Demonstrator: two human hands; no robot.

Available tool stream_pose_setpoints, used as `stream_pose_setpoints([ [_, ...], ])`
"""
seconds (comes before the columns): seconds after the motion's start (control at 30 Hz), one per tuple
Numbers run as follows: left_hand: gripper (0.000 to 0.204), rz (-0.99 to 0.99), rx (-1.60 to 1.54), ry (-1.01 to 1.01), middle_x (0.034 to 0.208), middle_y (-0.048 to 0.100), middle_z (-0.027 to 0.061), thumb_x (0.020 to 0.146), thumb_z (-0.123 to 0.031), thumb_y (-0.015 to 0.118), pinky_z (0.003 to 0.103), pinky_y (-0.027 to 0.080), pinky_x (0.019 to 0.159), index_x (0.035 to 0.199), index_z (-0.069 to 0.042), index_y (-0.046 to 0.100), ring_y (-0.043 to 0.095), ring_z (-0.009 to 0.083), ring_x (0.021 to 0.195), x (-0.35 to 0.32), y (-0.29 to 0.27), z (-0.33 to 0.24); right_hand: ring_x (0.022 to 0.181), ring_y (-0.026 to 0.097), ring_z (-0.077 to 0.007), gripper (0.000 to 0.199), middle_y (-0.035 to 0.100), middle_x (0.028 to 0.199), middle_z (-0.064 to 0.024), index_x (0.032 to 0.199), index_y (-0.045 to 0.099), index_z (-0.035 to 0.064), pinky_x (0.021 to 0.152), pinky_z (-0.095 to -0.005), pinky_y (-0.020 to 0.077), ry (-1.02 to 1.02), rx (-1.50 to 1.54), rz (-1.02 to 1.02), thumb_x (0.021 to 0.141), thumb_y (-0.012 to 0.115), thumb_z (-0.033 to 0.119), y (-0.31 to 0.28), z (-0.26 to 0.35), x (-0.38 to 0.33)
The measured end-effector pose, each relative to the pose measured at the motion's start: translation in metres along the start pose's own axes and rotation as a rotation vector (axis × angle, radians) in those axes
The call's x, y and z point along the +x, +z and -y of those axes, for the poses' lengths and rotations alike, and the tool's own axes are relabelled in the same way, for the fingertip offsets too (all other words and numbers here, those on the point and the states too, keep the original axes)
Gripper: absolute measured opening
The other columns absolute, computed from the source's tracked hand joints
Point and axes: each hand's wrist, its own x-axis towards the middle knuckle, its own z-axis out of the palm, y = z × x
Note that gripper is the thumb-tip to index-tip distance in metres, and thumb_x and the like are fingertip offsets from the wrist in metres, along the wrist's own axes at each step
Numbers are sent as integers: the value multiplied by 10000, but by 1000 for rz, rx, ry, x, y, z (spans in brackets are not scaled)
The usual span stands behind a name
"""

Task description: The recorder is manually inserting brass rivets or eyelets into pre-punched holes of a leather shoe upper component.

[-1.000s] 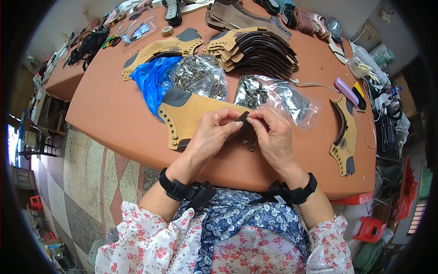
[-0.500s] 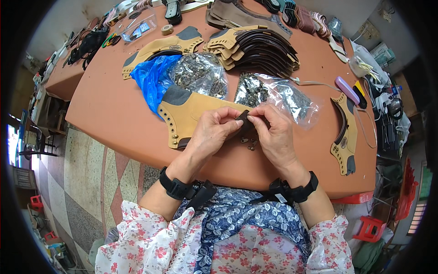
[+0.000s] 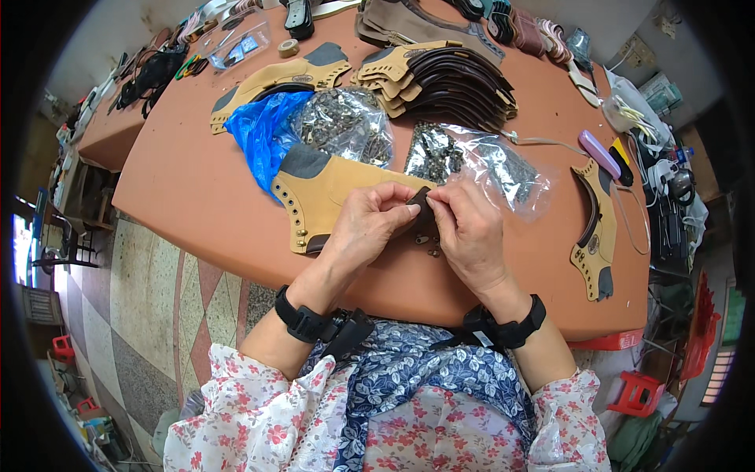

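Note:
A tan shoe upper (image 3: 350, 182) with a grey end patch and dark brown lining lies in front of me, a row of eyelets and a few brass lace hooks along its left edge. My left hand (image 3: 368, 220) pinches its folded dark right end (image 3: 421, 203) between thumb and fingers. At that same edge, the closed thumb and fingertips of my right hand (image 3: 472, 232) come together; whatever small thing they hold is hidden. Loose metal lace hooks (image 3: 433, 252) lie on the table between my hands.
Beyond the upper sit a clear bag of metal fittings (image 3: 346, 130), a blue plastic bag (image 3: 263, 138) and another clear bag (image 3: 503, 175). Stacked uppers (image 3: 456, 86) stand behind. At right lie another upper (image 3: 602, 228) and a purple-handled tool (image 3: 598, 156).
My right hand's fingertips have shifted slightly at the upper's dark edge, uncovering a little more of it. My left hand keeps its grip almost unmoved.

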Motion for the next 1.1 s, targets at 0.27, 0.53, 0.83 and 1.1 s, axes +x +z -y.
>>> stream_pose_setpoints([
  [0.27,142,3,-15,-5,890,618,2,859,-27,574,162,482,687,998,-10,599,582,42,760,1,0,2,684,587,-273,56,566,778,-103,816,598,7,603,-344,473,75,157,41,763,612,-3,-4,-3,-1],
  [0.53,152,-9,47,15,885,619,-1,858,-26,576,163,482,691,1007,-12,603,583,43,759,0,2,1,671,592,-239,58,582,764,-116,826,605,-5,612,-307,473,258,349,89,768,607,-10,-5,-6,-1],
  [0.83,146,-1,-4,-15,860,618,-4,848,-40,593,156,476,668,990,-9,606,578,38,733,0,2,-2,658,588,-282,64,575,749,-123,814,572,7,581,-349,469,160,167,32,775,619,26,-1,-1,-1],
  [1.1,140,-3,-29,-17,861,620,-3,846,-37,592,154,481,668,982,-9,608,583,39,735,1,1,-1,645,581,-289,73,563,737,-122,799,562,12,565,-357,466,133,96,32,777,626,37,0,-1,-1],
])
